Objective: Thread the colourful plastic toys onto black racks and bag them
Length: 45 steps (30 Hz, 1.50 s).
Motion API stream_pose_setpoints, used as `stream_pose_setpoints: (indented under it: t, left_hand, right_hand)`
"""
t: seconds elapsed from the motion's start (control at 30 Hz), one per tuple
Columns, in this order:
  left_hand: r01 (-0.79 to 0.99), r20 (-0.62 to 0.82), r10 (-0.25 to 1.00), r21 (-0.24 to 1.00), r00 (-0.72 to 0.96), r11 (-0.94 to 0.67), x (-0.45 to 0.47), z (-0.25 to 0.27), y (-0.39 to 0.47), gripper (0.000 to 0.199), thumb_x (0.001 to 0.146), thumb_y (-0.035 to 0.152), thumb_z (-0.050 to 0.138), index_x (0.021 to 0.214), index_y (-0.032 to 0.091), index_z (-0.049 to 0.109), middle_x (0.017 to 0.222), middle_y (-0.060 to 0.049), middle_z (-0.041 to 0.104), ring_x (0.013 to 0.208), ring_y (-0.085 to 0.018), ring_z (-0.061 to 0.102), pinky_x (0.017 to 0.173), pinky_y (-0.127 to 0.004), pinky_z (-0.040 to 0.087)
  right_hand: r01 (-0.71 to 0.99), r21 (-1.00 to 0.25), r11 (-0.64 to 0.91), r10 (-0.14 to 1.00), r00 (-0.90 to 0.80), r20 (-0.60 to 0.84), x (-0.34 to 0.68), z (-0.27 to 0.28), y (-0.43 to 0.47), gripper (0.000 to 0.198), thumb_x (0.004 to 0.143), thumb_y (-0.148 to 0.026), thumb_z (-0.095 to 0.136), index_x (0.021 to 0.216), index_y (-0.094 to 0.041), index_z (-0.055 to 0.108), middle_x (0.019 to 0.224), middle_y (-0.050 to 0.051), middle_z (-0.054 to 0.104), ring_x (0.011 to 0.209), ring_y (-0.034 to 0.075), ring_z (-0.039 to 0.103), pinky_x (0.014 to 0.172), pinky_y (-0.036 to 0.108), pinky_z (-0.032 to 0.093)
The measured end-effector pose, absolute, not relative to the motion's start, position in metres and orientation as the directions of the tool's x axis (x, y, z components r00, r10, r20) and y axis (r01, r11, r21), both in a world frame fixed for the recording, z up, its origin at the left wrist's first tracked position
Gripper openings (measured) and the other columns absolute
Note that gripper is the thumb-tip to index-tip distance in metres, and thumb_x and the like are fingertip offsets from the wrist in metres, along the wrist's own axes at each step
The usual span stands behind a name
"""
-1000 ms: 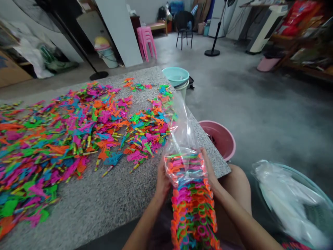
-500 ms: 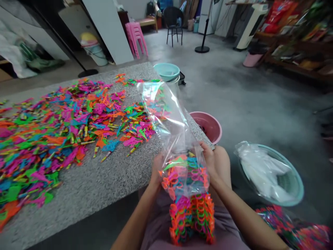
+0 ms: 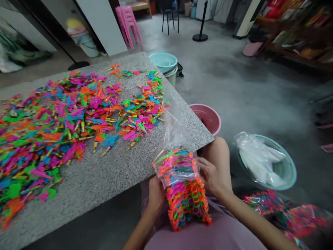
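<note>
A tight stack of colourful plastic toy pieces (image 3: 187, 205), with orange loops along its sides, stands in my lap. A clear plastic bag (image 3: 177, 135) covers its upper part, and the bag's open rim lies around the middle of the stack. My left hand (image 3: 156, 194) is closed on the bag's rim at the left side, fingers partly hidden behind the stack. At the right side, my right hand (image 3: 208, 175) pinches the bag near its edge, fingers bent. The bag's far end hangs limp and crumpled over the table edge.
Loose colourful toy pieces (image 3: 78, 114) cover much of the speckled stone table (image 3: 104, 180). Beyond its corner stand a pink basin (image 3: 208, 114) and a blue basin (image 3: 163, 61). To the right are a basket (image 3: 292, 170) with clear bags (image 3: 260, 159) and filled bags (image 3: 301, 218) on the floor.
The bag has come further down over the stack, and its raised far end has sunk and crumpled. Both hands have moved lower along the sides; the view has tipped downward slightly.
</note>
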<state>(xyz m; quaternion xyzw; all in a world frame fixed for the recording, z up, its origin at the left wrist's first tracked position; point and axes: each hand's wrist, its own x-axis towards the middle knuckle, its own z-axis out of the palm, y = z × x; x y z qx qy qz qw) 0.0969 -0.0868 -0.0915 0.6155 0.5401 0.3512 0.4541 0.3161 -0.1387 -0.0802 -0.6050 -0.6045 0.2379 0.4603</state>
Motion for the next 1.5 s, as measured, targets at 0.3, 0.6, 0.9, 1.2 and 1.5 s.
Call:
stream_pose_setpoints:
  t: [0.3,0.6,0.9,1.2,1.5]
  left_hand:
    - [0.544,0.343,0.939,0.785,0.015,-0.296,0.104,-0.089,-0.087,0.020,0.097,0.032,0.048,0.100,0.018,0.060,0.076,-0.001,0.065,0.061,-0.013,0.062,0.057,-0.023,0.049]
    - [0.518,0.591,0.750,0.560,0.297,-0.646,0.088,-0.082,-0.091,0.016,0.090,0.012,0.056,0.103,0.022,0.059,0.095,-0.005,0.071,0.090,-0.017,0.069,0.081,-0.031,0.056]
    - [0.383,0.500,0.639,0.524,0.584,-0.761,0.088,-0.068,-0.099,0.013,0.094,0.013,0.044,0.091,0.019,0.055,0.081,-0.004,0.064,0.085,-0.016,0.066,0.079,-0.029,0.059]
    - [0.275,0.550,0.500,0.442,0.669,-0.854,0.056,-0.087,-0.122,0.016,0.092,0.011,0.053,0.103,0.018,0.061,0.095,-0.005,0.071,0.102,-0.019,0.068,0.093,-0.036,0.059]
    - [0.386,0.525,0.640,0.518,0.561,-0.763,0.064,-0.087,-0.133,0.018,0.094,0.008,0.046,0.106,0.018,0.056,0.094,-0.008,0.066,0.102,-0.019,0.067,0.090,-0.033,0.059]
  right_hand:
    - [0.659,-0.727,0.192,0.884,0.205,0.420,0.321,-0.092,-0.127,0.017,0.091,-0.019,0.044,0.094,-0.022,0.061,0.075,0.003,0.069,0.060,0.015,0.064,0.055,0.024,0.049]
    - [0.756,-0.552,0.353,0.814,0.043,0.580,0.347,-0.097,-0.140,0.026,0.090,-0.018,0.048,0.110,-0.022,0.064,0.088,0.008,0.074,0.075,0.021,0.071,0.067,0.032,0.060]
    - [0.692,-0.305,0.655,0.658,-0.323,0.680,0.371,-0.091,-0.160,0.022,0.093,-0.022,0.054,0.111,-0.020,0.066,0.087,0.010,0.073,0.085,0.021,0.071,0.077,0.036,0.062]
    - [0.719,-0.300,0.627,0.698,-0.347,0.626,0.375,-0.100,-0.201,0.021,0.091,-0.021,0.058,0.108,-0.025,0.069,0.079,0.005,0.072,0.070,0.016,0.069,0.064,0.029,0.058]
    - [0.825,-0.337,0.453,0.731,-0.128,0.670,0.353,-0.091,-0.181,0.032,0.091,-0.013,0.051,0.122,-0.019,0.060,0.085,0.008,0.070,0.078,0.019,0.067,0.070,0.033,0.058]
